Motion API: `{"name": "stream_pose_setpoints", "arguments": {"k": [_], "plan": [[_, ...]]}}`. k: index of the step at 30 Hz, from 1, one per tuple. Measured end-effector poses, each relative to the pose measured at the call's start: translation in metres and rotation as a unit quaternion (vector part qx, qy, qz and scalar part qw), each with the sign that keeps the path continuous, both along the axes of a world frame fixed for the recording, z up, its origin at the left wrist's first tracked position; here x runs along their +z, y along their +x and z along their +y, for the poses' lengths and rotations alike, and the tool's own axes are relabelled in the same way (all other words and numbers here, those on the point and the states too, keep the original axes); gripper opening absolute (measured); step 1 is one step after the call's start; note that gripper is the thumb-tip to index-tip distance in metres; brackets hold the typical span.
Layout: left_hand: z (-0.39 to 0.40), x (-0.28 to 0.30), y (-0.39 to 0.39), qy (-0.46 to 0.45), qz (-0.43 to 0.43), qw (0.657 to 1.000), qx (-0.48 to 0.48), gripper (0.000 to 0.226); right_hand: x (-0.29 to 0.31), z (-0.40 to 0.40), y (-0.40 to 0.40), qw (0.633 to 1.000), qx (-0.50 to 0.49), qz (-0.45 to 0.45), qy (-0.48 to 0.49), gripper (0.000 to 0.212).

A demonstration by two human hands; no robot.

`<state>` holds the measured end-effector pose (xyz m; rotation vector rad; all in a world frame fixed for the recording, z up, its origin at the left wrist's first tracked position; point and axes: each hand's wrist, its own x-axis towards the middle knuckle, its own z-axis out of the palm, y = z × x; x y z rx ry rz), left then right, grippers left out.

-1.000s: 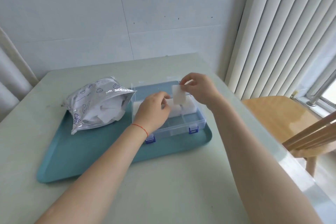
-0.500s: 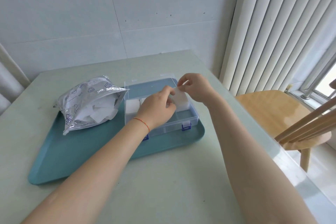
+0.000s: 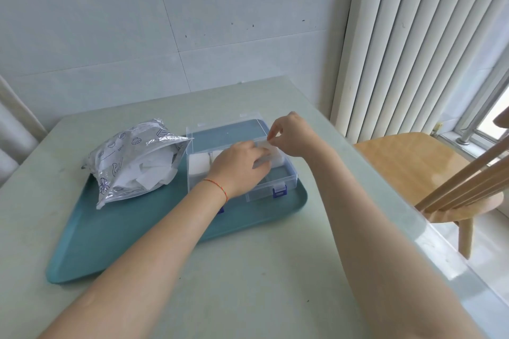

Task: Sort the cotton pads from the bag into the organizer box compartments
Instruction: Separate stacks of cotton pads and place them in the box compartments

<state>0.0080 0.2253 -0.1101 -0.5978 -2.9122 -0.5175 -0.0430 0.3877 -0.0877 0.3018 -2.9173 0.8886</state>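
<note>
progress: partway — back compartments of organizer box (image 3: 286,177) hold white stacks, front ones bare | left hand (image 3: 242,166) and right hand (image 3: 289,135) pinch cotton pad (image 3: 271,150) over back-right compartment | bag (image 3: 135,162) — many pads left

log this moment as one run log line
step: placing cotton pad | right hand: pinches pad over organizer box | left hand: on pads inside box | bag: open on tray

Both your arms reach forward, your left hand (image 3: 239,165) palm-down with fingers curled, your right hand (image 3: 293,135) just beyond it, its thumb and forefinger pinched together.
</note>
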Motion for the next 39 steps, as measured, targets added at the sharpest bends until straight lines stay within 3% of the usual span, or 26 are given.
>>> {"name": "stream_pose_setpoints", "arguments": {"k": [7,12,15,18,21,23,26,30,33,36,39], "plan": [[0.002,0.006,-0.003,-0.050,-0.003,0.999,-0.017,0.036,0.001,-0.007,0.000,1.000,-0.025,0.017,0.007,0.025],[0.002,0.006,-0.009,-0.073,-0.034,0.996,-0.038,0.039,0.000,-0.013,0.002,0.989,-0.022,-0.053,0.135,0.035],[-0.008,0.012,-0.004,0.021,-0.039,0.998,-0.035,0.037,0.010,-0.017,0.005,0.992,-0.037,-0.022,0.118,0.034],[-0.046,0.021,0.010,0.146,0.121,0.982,0.024,0.024,0.027,-0.043,0.012,0.995,-0.037,0.066,0.058,0.031],[-0.095,0.023,0.026,0.135,0.295,0.938,0.124,0.028,0.036,-0.086,0.029,0.997,0.031,0.066,0.022,0.029],[-0.130,0.024,0.041,0.113,0.326,0.916,0.205,0.032,0.035,-0.123,0.041,0.996,0.081,0.036,0.022,0.027],[-0.176,0.018,0.058,0.103,0.285,0.912,0.279,0.034,0.024,-0.173,0.056,0.994,0.100,0.004,0.044,0.018],[-0.203,0.007,0.069,0.143,0.251,0.917,0.276,0.016,0.010,-0.217,0.065,0.993,0.066,-0.067,0.066,0.004],[-0.207,0.005,0.073,0.186,0.252,0.915,0.255,0.016,0.011,-0.244,0.064,0.981,0.044,-0.115,0.150,0.023],[-0.208,0.000,0.071,0.179,0.232,0.927,0.237,0.021,0.000,-0.261,0.061,0.966,0.020,-0.118,0.230,0.025],[-0.212,-0.006,0.068,0.188,0.210,0.929,0.238,0.026,-0.005,-0.269,0.065,0.964,0.000,-0.084,0.252,0.025]]}}
